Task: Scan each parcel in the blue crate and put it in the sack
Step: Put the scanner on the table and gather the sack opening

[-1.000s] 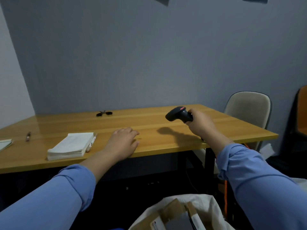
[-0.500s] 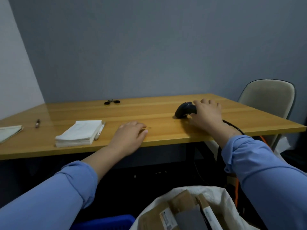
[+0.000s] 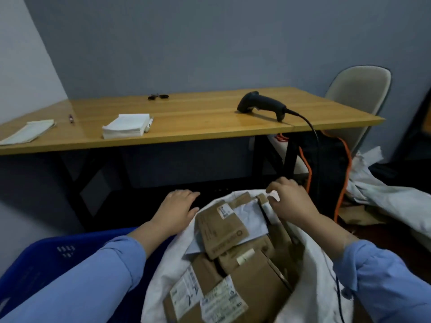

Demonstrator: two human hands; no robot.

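Note:
The white sack [image 3: 163, 273] stands open in front of me, packed with several brown cardboard parcels [image 3: 221, 229] with white labels. To its left is the blue crate [image 3: 46, 255]; my left sleeve hides its inside. My left hand [image 3: 175, 210] lies flat with straight fingers at the sack's left rim and holds nothing. At the sack's far rim my right hand [image 3: 291, 203] has its fingers curled and pinches the white fabric edge. The black barcode scanner [image 3: 261, 104] lies on the wooden table [image 3: 186, 131] with its cable running off the right edge.
On the table are a stack of white paper [image 3: 127, 125], a pad [image 3: 28, 131], a pen [image 3: 71, 118] and scissors [image 3: 158, 97]. A beige chair [image 3: 359, 89] stands at the right. An orange cable [image 3: 345, 171] and crumpled white sacks [image 3: 396, 201] lie on the floor beyond.
My right hand set the scanner down on the table and let go. Both hands then dropped from the table to the sack's rim, and my view tilted down.

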